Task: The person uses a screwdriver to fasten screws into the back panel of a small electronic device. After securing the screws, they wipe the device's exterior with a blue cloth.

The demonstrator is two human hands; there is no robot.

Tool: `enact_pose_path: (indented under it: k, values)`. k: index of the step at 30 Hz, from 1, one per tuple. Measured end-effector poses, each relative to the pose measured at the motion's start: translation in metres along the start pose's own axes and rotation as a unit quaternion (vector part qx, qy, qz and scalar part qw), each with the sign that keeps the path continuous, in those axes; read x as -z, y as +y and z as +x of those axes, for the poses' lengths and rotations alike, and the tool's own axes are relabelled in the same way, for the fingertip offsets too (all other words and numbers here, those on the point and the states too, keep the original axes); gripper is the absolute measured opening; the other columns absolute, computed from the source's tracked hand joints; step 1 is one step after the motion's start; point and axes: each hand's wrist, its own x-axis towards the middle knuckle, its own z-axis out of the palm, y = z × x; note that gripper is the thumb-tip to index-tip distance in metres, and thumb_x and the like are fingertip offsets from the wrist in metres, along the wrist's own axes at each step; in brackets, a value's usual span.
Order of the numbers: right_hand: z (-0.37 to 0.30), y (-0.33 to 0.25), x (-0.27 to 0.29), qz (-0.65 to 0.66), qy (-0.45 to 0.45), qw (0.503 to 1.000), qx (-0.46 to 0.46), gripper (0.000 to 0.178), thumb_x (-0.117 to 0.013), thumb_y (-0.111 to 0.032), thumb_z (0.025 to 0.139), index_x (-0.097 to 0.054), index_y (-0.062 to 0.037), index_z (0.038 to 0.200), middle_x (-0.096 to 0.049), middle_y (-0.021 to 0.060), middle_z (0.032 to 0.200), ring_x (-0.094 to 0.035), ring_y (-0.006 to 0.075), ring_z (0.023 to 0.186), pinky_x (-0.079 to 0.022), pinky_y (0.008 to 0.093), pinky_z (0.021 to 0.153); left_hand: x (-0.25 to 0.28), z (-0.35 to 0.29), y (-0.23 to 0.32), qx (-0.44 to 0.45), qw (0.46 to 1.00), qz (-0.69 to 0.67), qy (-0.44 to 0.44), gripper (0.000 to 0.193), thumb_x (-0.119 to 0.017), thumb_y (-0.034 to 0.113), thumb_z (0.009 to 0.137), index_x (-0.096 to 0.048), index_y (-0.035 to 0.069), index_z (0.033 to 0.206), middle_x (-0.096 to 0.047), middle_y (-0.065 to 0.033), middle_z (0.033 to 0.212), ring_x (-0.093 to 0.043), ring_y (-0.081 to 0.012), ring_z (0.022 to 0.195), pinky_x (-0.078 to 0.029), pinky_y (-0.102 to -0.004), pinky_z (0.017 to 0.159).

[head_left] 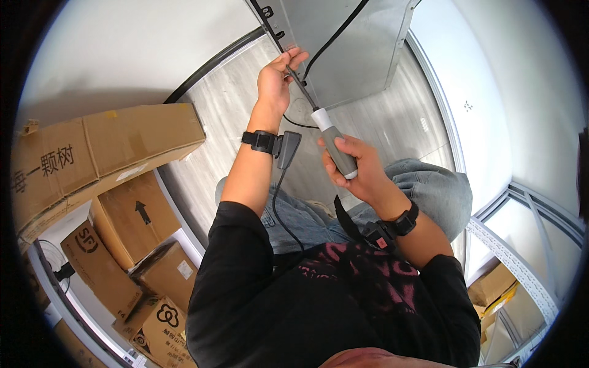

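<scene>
My right hand (359, 165) is wrapped around the grey and white handle of a screwdriver (337, 147). The long thin shaft slants up and left to the edge of a grey metal panel (350, 55). At the shaft's far end my left hand (277, 80) has its fingers curled in around the tip. Whether a screw sits between those fingertips is too small to tell. A dark strip with slotted tabs (274, 27) runs along the panel's left edge, just above the left hand. A black cable (334, 37) hangs across the panel's face.
Cardboard boxes (141, 138) are stacked at my left, some on a white-framed shelf (181, 211). Wood-look flooring (224, 92) lies below. A white metal rack (515, 251) with more boxes stands to the right. From the device on my left wrist (287, 149) hangs a thin cable (277, 205).
</scene>
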Motion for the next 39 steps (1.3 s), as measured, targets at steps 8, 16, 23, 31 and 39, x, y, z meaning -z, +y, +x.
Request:
enact_pose_path:
  k: [8, 16, 23, 31, 39]
  values:
    - [-0.008, -0.024, 0.0, -0.171, 0.045, 0.982, 0.067, 0.028, -0.057, -0.02, 0.081, -0.057, -0.0013, 0.102, -0.057, 0.0049, 0.069, -0.049, 0.0091, 0.05, -0.034, 0.0219, 0.042, 0.001, -0.011, 0.007, 0.004, 0.998, 0.068, -0.001, 0.034, -0.038, 0.022, 0.095, -0.055, 0.007, 0.12, -0.064, -0.0056, 0.114, -0.051, -0.0069, 0.087, -0.028, -0.0242, 0.072]
    - [-0.058, -0.077, -0.01, -0.369, 0.02, 0.916, 0.152, 0.044, -0.065, -0.027, 0.065, -0.059, -0.0009, 0.1, -0.054, 0.0012, 0.065, -0.046, 0.0061, 0.05, -0.033, 0.0181, 0.045, 0.002, -0.025, 0.005, -0.021, 0.993, 0.117, -0.025, 0.035, -0.05, 0.019, 0.09, -0.057, 0.009, 0.123, -0.064, -0.0008, 0.111, -0.048, -0.0064, 0.085, -0.031, -0.0235, 0.075]
    - [-0.113, -0.148, 0.012, -0.407, -0.021, 0.872, 0.272, 0.049, -0.067, -0.024, 0.063, -0.057, 0.004, 0.102, -0.055, 0.0025, 0.064, -0.045, 0.0055, 0.047, -0.031, 0.0179, 0.043, 0.007, -0.036, -0.006, -0.05, 0.986, 0.159, 0.014, 0.027, -0.051, 0.015, 0.09, -0.063, 0.01, 0.114, -0.065, 0.0006, 0.107, -0.052, -0.0077, 0.086, -0.037, -0.0236, 0.075]
    - [-0.17, -0.246, 0.118, -0.478, 0.044, 0.808, 0.342, 0.058, -0.065, -0.037, 0.067, -0.054, 0.0068, 0.104, -0.051, 0.0024, 0.063, -0.042, 0.0061, 0.045, -0.029, 0.0179, 0.043, -0.072, -0.057, -0.027, -0.204, 0.963, 0.177, 0.008, 0.014, -0.06, 0.013, 0.089, -0.064, 0.001, 0.085, -0.055, 0.0026, 0.062, -0.046, -0.0044, 0.056, -0.036, -0.0187, 0.053]
    - [-0.161, -0.284, 0.3, -0.319, 0.09, 0.85, 0.41, 0.048, -0.059, -0.029, 0.081, -0.052, 0.0051, 0.114, -0.055, 0.0057, 0.073, -0.049, 0.0098, 0.055, -0.038, 0.0203, 0.049, -0.198, 0.005, -0.125, -0.105, 0.95, 0.265, -0.131, 0.008, -0.062, 0.008, 0.087, -0.065, 0.001, 0.087, -0.057, 0.0023, 0.066, -0.05, -0.0054, 0.059, -0.039, -0.0198, 0.055]
